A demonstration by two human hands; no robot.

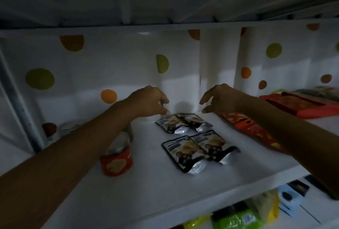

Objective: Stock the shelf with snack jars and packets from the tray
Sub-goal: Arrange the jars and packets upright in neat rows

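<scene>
Nearby, red jar [116, 161] perhaps flanks packets [199, 150].

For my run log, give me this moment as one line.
left hand: open, at rear black packets | right hand: open, empty | front black packets: flat on shelf | red jar: left

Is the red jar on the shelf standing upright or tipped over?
Upright. The red jar stands on its base on the shelf, its pale lid facing up, beneath the left forearm.

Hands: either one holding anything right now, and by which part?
Nothing held. Left hand has fingertips at the far packets' back edge; right hand is open above the shelf.
</scene>
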